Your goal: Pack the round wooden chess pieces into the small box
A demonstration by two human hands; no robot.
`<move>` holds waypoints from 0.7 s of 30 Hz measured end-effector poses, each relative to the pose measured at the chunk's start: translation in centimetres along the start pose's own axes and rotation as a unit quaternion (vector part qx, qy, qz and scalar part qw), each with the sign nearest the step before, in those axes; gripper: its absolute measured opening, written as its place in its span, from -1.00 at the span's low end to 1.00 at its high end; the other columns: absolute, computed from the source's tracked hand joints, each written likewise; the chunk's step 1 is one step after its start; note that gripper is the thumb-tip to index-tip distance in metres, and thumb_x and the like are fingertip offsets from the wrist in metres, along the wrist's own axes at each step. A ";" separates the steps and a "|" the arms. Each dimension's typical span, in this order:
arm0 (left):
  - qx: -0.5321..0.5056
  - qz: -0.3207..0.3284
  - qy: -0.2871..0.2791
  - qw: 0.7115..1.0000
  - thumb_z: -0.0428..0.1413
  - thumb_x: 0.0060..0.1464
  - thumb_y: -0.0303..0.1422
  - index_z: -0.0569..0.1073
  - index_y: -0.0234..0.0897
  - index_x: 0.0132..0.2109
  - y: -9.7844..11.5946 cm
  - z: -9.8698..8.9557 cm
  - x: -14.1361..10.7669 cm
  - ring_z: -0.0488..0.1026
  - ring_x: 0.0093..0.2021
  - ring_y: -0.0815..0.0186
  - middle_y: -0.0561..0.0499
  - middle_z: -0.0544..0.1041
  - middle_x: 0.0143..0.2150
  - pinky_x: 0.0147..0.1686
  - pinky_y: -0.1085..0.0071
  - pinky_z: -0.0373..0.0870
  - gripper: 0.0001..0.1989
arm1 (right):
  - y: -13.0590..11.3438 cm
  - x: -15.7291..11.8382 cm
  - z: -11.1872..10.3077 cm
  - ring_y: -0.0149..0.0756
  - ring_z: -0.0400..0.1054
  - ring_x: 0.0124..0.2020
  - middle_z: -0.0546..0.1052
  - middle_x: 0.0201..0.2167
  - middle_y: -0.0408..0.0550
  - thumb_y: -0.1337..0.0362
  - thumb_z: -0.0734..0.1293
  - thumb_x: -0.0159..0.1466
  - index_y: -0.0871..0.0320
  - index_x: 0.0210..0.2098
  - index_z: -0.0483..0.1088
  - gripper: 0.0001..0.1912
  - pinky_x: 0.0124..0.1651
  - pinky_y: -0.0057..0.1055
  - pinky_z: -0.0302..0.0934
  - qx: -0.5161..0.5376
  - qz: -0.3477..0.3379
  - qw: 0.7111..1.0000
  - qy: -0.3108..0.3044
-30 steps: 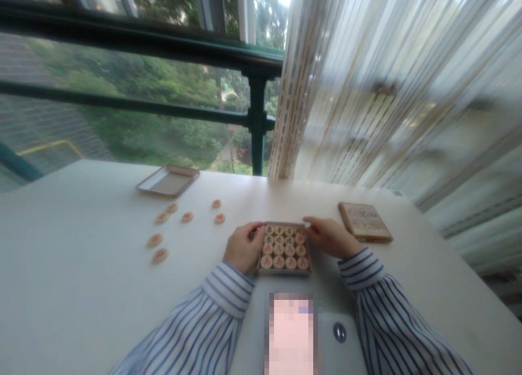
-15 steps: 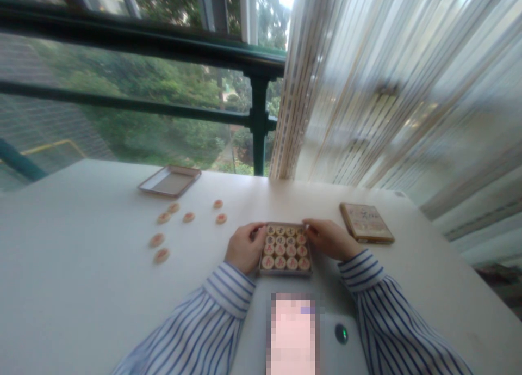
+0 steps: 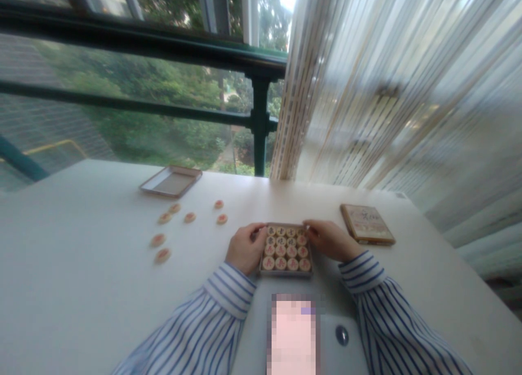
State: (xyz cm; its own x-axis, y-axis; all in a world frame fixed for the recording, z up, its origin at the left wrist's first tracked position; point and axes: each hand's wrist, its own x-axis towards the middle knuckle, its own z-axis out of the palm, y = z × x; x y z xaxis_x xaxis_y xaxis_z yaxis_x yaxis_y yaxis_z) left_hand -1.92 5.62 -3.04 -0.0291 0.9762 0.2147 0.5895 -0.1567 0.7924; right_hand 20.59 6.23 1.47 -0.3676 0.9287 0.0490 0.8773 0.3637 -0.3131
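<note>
A shallow square box (image 3: 286, 274) stands on the white table in front of me, filled with rows of round wooden pieces marked in red or black. Fingers curled, my left hand (image 3: 246, 247) grips the box's left side near its far corner. My right hand (image 3: 331, 239) holds the far right corner, its fingertips partly covering a piece there. Several loose red-marked discs (image 3: 162, 256) lie to the left of the box, spread over the table.
An open tray-like lid (image 3: 171, 181) lies at the back left of the table (image 3: 81, 288). A flat printed box (image 3: 368, 223) is at the right. Near me are a pixelated phone-like object (image 3: 292, 331) and a pale device with a dark oval (image 3: 342, 336).
Both hands keep the same hold on the box. The green light in the dark oval no longer shows. The view has shifted very slightly.
</note>
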 end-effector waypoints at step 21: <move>-0.012 -0.006 0.024 1.000 -0.05 0.01 -0.17 0.47 -0.26 -0.19 0.4 -0.4 0.0 0.45 -0.26 0.27 -0.04 0.54 -0.25 -0.26 0.37 0.37 -0.66 | -0.7 -0.3 -1.0 -0.34 0.36 -0.30 0.51 -0.33 -0.03 0.30 0.13 0.18 0.19 -0.14 0.37 -0.70 -0.20 -0.45 0.15 0.007 0.013 0.997 0.078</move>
State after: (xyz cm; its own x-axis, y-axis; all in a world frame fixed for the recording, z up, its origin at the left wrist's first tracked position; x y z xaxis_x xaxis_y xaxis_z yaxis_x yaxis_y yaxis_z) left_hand -1.97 5.46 -2.52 -0.0758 0.9698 0.2317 0.5694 -0.1487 0.8085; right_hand 20.40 5.75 2.67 -0.2914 0.9381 0.1873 0.8809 0.3395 -0.3297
